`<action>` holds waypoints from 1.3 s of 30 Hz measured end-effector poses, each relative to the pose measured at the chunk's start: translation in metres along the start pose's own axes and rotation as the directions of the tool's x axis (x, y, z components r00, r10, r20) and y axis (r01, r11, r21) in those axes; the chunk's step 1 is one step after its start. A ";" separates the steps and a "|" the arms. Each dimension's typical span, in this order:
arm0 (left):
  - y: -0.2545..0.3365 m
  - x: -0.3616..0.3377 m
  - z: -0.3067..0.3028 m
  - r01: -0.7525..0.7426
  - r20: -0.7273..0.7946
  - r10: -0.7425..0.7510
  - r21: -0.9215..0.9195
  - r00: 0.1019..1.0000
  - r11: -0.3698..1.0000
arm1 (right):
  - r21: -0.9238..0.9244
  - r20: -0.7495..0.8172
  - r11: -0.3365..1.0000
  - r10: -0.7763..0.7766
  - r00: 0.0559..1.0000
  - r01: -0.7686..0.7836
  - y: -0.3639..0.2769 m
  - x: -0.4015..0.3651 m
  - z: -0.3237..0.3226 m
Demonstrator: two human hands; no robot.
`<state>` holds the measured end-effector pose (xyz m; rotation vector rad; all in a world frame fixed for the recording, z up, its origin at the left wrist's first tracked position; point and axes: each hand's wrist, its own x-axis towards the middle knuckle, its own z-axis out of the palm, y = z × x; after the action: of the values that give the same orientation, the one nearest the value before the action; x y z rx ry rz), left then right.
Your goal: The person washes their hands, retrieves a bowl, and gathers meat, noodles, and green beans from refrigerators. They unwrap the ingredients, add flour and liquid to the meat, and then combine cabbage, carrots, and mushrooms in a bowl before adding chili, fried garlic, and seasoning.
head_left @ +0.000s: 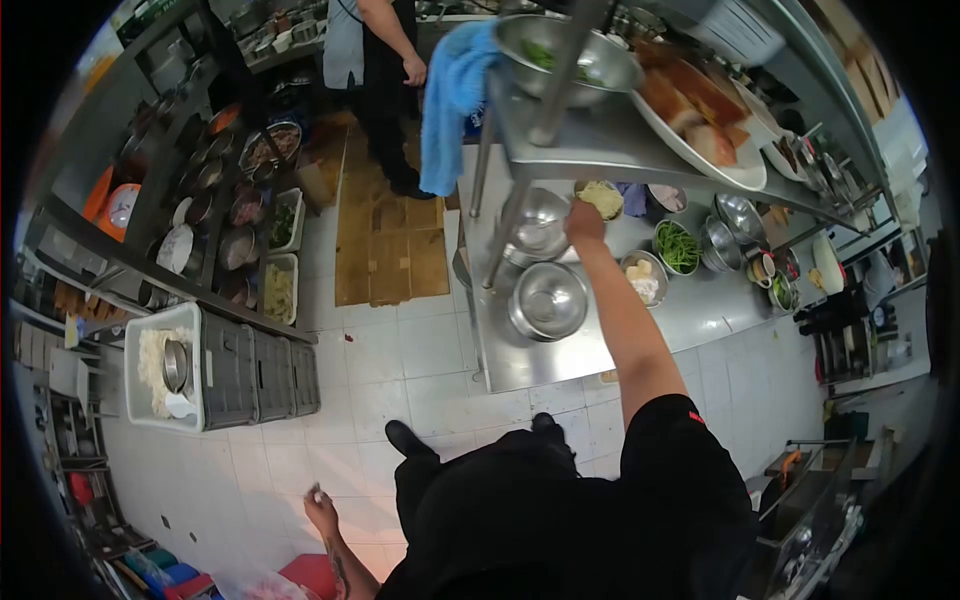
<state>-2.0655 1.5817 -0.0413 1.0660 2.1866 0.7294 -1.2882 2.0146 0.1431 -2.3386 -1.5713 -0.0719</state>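
- The right hand (585,222) meets the rim of a small bowl (601,198) of pale shreds, set on the steel counter (560,362) half under the shelf post. Whether the fingers grip it, I cannot tell.
- The left hand (320,508) hangs low over the floor tiles — blurred, fingers unreadable.
- Nearby sit a bowl of green beans (678,247), a bowl of pale chunks (643,278) and an empty steel bowl (547,300).

The right hand (585,222) meets the bowl of pale food (601,197) with its fingers out of sight, so its grip cannot be told. The upper shelf (600,140) covers part of the bench (560,362). The left hand (320,510) is small and blurred. The picture's top edge cuts off the co-worker (385,60).
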 end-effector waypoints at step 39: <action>0.114 0.823 0.363 0.167 -0.246 -0.074 0.379 0.966 0.910 | 0.043 0.660 0.066 0.747 0.078 -0.997 -0.297 -0.082 0.250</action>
<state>-2.1657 2.3964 -0.4277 1.0661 2.6509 0.3689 -1.6242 2.1152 -0.0412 -2.4493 0.2641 1.1867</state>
